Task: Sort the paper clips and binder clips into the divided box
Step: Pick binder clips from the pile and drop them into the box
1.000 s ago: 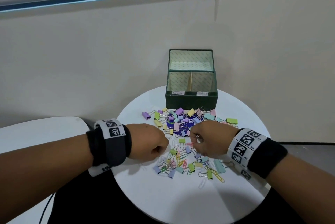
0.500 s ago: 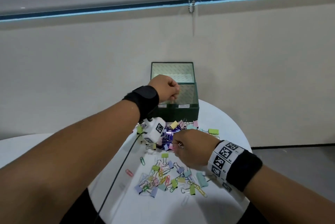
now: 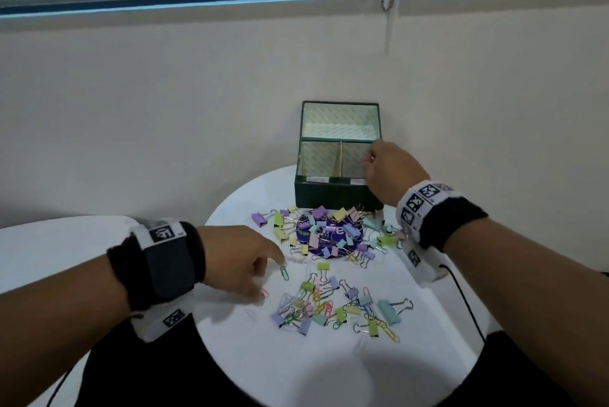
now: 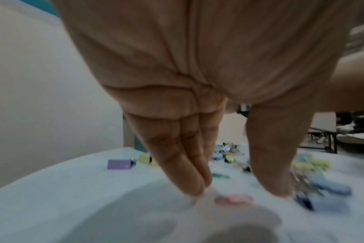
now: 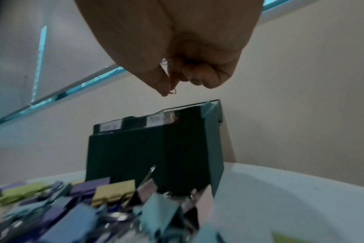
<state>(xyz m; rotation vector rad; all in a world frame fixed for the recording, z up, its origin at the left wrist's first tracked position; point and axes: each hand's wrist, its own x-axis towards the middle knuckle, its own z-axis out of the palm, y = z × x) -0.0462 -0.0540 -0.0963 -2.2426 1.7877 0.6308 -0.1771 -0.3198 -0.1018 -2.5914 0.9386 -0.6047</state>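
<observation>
A dark green divided box (image 3: 333, 195) stands at the back of the table, lid upright behind it, a divider (image 3: 339, 159) splitting it in two. My right hand (image 3: 370, 159) hovers over the right compartment and pinches a thin pinkish paper clip (image 5: 173, 91) between thumb and forefinger. My left hand (image 3: 263, 278) reaches down left of the clips, fingers (image 4: 189, 180) straight and touching the table beside a pink paper clip (image 4: 234, 199). A green paper clip (image 3: 284, 272) lies just beyond. Mixed pastel binder clips and paper clips (image 3: 329, 304) lie scattered in the middle.
A denser heap of binder clips (image 3: 329, 232) covers a purple disc in front of the box (image 5: 148, 156). The round white table (image 3: 296, 367) ends close to the wall. A second white surface (image 3: 49, 241) is at the left. A black cable (image 3: 461, 291) trails from my right wrist.
My left hand came back from the box down to the table left of the clips. My right hand lifted off the pile and moved up over the box's right compartment.
</observation>
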